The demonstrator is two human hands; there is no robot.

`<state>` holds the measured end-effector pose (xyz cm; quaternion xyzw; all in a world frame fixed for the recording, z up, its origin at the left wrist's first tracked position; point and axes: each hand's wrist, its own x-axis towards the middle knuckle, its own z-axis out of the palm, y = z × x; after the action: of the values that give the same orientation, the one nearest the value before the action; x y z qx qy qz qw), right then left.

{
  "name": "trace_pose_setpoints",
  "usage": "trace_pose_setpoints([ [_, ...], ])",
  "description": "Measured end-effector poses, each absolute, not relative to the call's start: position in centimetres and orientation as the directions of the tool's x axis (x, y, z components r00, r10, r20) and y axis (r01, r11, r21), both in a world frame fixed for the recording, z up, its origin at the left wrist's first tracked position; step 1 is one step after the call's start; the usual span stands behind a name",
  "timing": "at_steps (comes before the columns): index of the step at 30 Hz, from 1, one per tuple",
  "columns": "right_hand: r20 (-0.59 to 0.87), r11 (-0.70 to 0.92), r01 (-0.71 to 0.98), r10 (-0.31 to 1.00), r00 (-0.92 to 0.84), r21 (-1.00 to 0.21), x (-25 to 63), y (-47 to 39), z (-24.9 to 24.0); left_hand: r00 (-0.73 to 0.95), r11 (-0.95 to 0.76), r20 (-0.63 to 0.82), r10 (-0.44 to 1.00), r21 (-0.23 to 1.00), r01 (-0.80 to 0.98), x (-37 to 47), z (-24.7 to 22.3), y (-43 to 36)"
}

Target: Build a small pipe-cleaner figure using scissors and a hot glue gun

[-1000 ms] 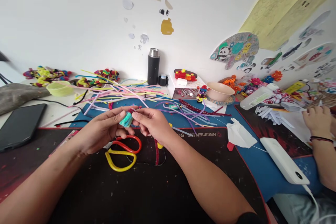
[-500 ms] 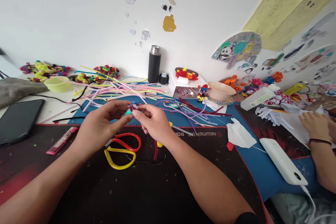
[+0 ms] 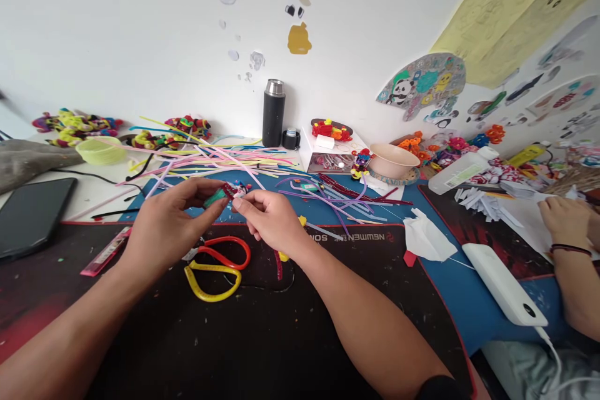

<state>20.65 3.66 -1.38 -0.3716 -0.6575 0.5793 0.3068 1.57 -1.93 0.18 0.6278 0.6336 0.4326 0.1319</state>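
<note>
My left hand (image 3: 175,219) pinches a small pipe-cleaner figure (image 3: 229,192) with green, dark red, white and blue parts. From the other side my right hand (image 3: 269,219) closes thumb and forefinger on the figure's white part. Its lower side is hidden by my fingers. Just below my hands, scissors (image 3: 213,282) with one red and one yellow handle lie on the black mat (image 3: 225,350). A dark red pipe-cleaner piece (image 3: 279,267) with yellow bits lies under my right wrist.
Loose pipe cleaners (image 3: 220,159) spread behind my hands, near a black flask (image 3: 274,115). A phone (image 3: 35,215) lies left. Right are a beige bowl (image 3: 394,162), crumpled tissue (image 3: 429,237), a white power bank (image 3: 504,284) and another person's hand (image 3: 565,222).
The figure has turned between my fingers, showing more of its green, dark red and white parts. My left hand has shifted slightly left. The whole view has moved a little.
</note>
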Motion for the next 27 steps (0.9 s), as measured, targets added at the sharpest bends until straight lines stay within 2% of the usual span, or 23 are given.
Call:
trace_pose_setpoints([
  [9, 0.036, 0.114, 0.126, 0.864, -0.502, -0.985, 20.6, 3.4, -1.2, -0.176, -0.131, 0.378, 0.909, 0.659, 0.741, 1.3, 0.4, -1.6],
  [15, 0.041, 0.145, 0.174, 0.869, -0.494, -0.974, 20.7, 3.4, -1.1, -0.213, -0.085, 0.344, 0.915, 0.679, 0.729, 1.1, 0.0, -1.3],
  [21, 0.051, 0.154, 0.173, 0.869, -0.492, -0.973, 20.7, 3.5, -1.1, -0.269, -0.026, 0.181, 0.946, 0.869, 0.493, 1.5, 0.8, -1.1],
  [27, 0.062, 0.166, 0.169, 0.867, -0.495, -0.972, 20.7, 3.6, -1.1, -0.267, 0.021, 0.071, 0.961, 0.945, 0.325, 1.5, 1.3, -0.9],
])
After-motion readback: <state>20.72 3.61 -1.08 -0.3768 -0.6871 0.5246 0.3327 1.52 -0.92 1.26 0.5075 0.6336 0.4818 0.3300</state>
